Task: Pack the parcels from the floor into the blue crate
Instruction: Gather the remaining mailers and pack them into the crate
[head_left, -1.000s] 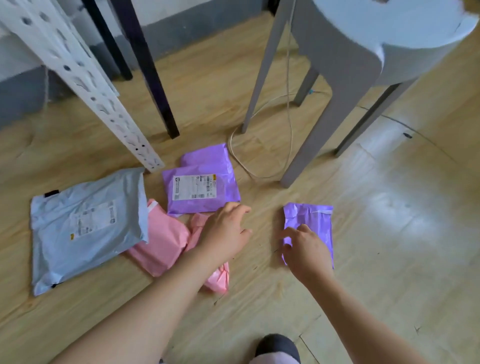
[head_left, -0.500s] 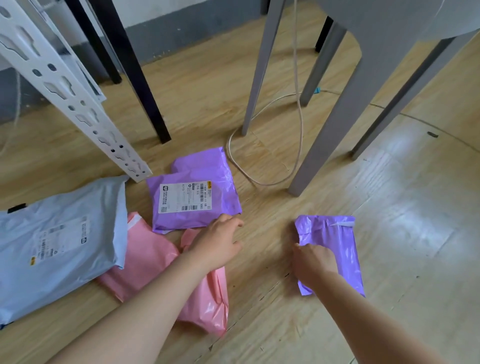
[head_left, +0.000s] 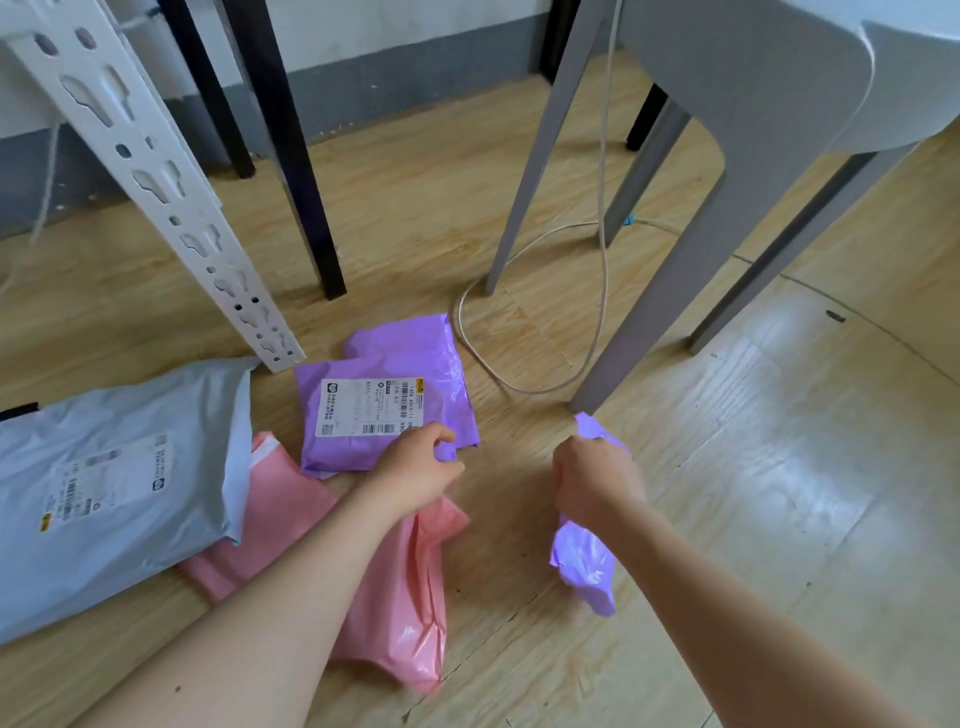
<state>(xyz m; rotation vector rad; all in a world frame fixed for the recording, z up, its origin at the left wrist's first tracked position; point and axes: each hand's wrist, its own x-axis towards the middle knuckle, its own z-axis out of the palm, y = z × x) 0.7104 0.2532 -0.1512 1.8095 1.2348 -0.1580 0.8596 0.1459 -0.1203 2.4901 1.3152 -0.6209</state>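
Several soft parcels lie on the wooden floor. My right hand (head_left: 597, 486) grips a small purple parcel (head_left: 584, 566), lifted and crumpled, its ends showing above and below my fist. My left hand (head_left: 418, 470) pinches the near right corner of a labelled purple parcel (head_left: 384, 395), which lies flat. A second purple parcel (head_left: 402, 338) lies partly under it. Two pink parcels sit near me: one (head_left: 291, 514) to the left, one (head_left: 402, 597) under my left wrist. A large grey-blue parcel (head_left: 114, 483) lies at the left. The blue crate is out of view.
A grey stool (head_left: 737, 171) stands behind the parcels, one leg just beyond my right hand. A beige cable (head_left: 519, 384) loops on the floor between its legs. A white perforated shelf post (head_left: 156, 171) and black legs (head_left: 291, 156) stand at the left.
My right hand has closed round the small purple parcel and raised it off the floor. My left hand has reached forward onto the corner of the labelled purple parcel.
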